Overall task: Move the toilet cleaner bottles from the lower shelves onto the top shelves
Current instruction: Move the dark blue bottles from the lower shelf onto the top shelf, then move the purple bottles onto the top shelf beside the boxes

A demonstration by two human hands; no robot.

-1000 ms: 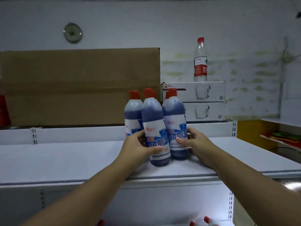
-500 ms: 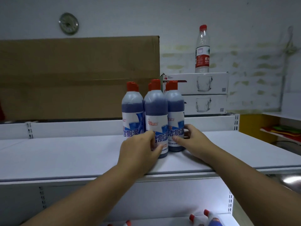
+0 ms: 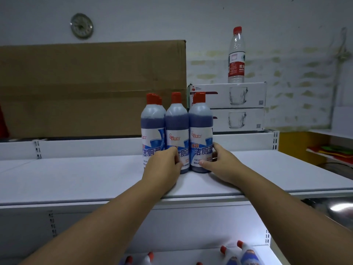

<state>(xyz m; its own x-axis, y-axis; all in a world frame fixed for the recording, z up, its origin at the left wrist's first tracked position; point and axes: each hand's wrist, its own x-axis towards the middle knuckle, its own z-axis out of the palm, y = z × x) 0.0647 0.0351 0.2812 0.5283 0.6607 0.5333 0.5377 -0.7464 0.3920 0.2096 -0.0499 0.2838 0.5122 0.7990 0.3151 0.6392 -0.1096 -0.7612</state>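
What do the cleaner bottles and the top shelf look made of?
The cleaner bottles: probably translucent plastic, since the purple liquid level shows through; glossy printed labels, red caps likely plastic. The top shelf: smooth matt white surface, perhaps painted metal or laminate; the view leaves that open.

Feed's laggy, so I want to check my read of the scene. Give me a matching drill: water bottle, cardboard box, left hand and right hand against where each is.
Things:
1 water bottle
2 cardboard box
3 left hand
4 right hand

Places:
A grips the right bottle
B stands on the stacked white boxes
C behind the top shelf, at left
D grips the middle bottle

Pairs: 1-B, 2-C, 3-D, 4-A
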